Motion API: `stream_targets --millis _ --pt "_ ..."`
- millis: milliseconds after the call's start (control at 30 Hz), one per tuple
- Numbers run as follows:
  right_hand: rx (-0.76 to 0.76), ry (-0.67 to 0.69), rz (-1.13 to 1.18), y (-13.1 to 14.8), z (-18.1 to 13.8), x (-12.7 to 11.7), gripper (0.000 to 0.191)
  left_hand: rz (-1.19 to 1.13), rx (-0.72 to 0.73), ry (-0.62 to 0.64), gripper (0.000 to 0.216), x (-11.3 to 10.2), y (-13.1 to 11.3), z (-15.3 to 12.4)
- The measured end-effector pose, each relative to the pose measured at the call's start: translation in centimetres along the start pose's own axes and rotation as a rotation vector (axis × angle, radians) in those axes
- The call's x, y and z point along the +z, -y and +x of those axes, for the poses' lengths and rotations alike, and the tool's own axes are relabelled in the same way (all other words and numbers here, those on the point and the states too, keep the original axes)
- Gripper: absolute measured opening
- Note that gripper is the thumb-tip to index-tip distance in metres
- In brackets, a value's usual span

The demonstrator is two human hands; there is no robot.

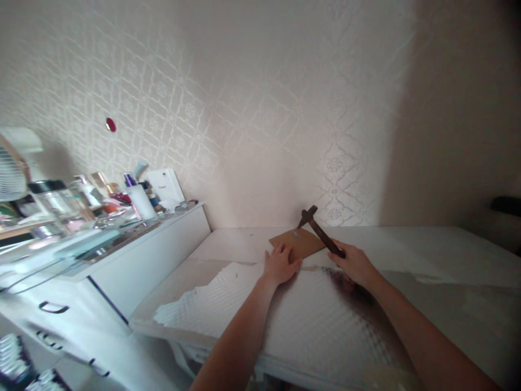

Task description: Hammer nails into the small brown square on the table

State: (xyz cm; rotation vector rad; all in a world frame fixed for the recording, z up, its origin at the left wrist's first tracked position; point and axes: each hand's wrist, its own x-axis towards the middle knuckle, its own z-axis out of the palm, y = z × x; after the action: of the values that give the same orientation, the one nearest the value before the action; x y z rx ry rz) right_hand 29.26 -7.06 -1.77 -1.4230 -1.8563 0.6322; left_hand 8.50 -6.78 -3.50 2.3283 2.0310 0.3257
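My right hand (353, 264) is closed around the lower handle of a hammer (321, 233), its dark head raised toward the wall side. Below the hammer head lies a flat brown board (306, 247), which looks like cardboard or thin wood. A small pale or shiny piece (296, 234) sits on the board near its far corner; it is too small to make out. My left hand (280, 265) lies on the board's near left part with its fingers spread, holding nothing. From this angle I cannot tell whether the hammer head touches the board.
The board rests on a white table (236, 241), partly covered by a quilted white sheet (228, 298). At left stands a white drawer cabinet (163, 247) crowded with bottles, a white box (166, 184) and a fan (12, 171). A patterned wall (264, 136) rises behind the table.
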Motion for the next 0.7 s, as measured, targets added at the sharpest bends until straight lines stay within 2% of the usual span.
stream_targets --millis 100,267,400,567,700 --pt "0.029 0.061 0.009 0.04 -0.03 0.0 0.047 -0.004 -0.009 0.011 0.063 -0.09 -0.04 -0.02" --pt "0.024 0.011 0.041 0.15 -0.08 0.05 0.047 0.005 -0.013 0.015 0.063 -0.26 -0.23 -0.11" --pt "0.047 0.075 0.014 0.1 -0.06 0.15 0.048 0.008 -0.023 0.027 0.062 -0.41 -0.29 -0.18" --pt "-0.011 -0.027 -0.018 0.26 -0.02 0.07 0.047 0.008 -0.002 0.012 0.063 -0.23 -0.07 -0.13" --pt "-0.013 0.026 -0.05 0.18 0.01 0.17 0.046 0.008 -0.009 0.009 0.062 -0.27 -0.17 -0.18"
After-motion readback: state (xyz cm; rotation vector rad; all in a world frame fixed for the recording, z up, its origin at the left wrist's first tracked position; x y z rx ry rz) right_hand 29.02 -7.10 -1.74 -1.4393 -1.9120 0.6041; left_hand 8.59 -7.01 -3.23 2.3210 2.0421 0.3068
